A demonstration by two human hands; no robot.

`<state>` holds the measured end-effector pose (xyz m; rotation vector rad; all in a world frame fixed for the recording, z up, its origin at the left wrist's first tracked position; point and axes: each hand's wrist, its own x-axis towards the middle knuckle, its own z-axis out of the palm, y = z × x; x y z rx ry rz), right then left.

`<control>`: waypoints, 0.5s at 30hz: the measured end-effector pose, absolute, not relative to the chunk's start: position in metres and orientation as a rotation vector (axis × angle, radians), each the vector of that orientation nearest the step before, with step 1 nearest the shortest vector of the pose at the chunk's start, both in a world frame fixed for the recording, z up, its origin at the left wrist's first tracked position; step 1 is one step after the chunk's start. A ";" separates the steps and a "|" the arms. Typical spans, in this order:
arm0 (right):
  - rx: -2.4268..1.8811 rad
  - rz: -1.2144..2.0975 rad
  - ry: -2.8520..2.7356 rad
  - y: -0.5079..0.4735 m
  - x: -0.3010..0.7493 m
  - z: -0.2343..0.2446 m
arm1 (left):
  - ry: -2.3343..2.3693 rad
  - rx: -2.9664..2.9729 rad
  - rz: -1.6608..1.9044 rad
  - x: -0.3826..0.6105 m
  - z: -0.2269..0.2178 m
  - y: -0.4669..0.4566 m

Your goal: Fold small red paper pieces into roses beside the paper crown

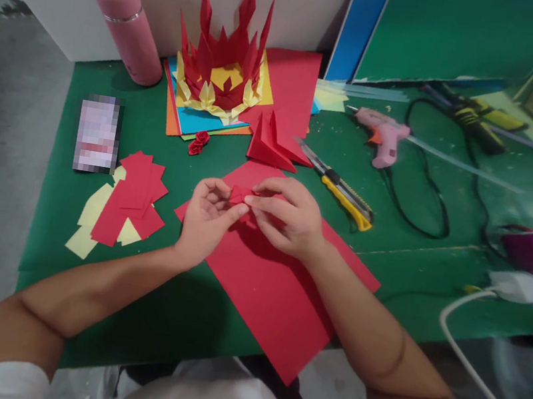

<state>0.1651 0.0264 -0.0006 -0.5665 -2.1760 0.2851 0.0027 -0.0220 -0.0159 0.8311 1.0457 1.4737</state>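
A small folded piece of red paper is pinched between my two hands. My left hand grips its left side with thumb and fingers closed. On the other side my right hand holds it, fingertips pressed together. Below both hands lies a large sheet of red paper, set at a slant on the green table. Just behind it stand folded red paper points. Two small red paper roses lie to the left of them. A box cutter with a yellow handle rests to the right of my right hand.
A red and yellow paper crown stands on coloured sheets at the back. Left are a pink bottle, a blurred-out phone and red paper strips. Right are a pink glue gun, its cord and a white plug.
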 end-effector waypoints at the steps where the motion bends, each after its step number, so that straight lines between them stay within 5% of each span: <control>1: -0.571 0.280 -2.178 0.026 0.165 -0.001 | 1.039 0.832 1.475 0.003 -0.016 -0.022; 10: -0.639 0.292 -2.186 0.025 0.165 0.002 | 1.061 0.865 1.502 0.003 -0.013 -0.023; 15: -0.794 0.564 -1.976 0.020 0.159 0.004 | 1.127 0.944 1.528 0.004 -0.012 -0.024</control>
